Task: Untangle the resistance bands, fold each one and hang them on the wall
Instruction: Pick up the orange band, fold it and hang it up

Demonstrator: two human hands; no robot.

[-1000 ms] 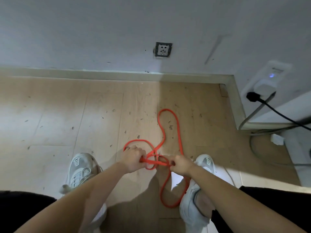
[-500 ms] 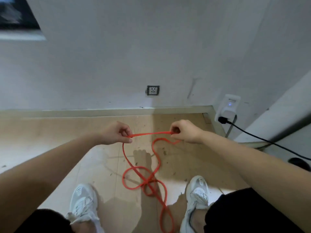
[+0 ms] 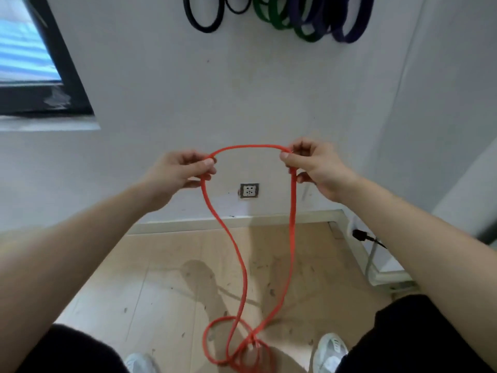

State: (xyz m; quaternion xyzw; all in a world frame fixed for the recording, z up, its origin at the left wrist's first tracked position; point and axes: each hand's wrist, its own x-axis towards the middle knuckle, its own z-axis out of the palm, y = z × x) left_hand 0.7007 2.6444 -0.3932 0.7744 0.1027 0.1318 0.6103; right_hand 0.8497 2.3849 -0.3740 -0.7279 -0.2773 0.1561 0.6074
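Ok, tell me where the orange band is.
In the head view the orange band hangs mid-frame from the left hand and right hand, in front of the wall socket, its lower loops near the floor.

1 wide-angle camera on the person's head is looking forward and down, facing the far wall (image 3: 269, 90). It is sitting close behind the left hand (image 3: 180, 170) and right hand (image 3: 314, 168) holding the orange band (image 3: 291, 224), taking in the near floor (image 3: 150, 278) too.
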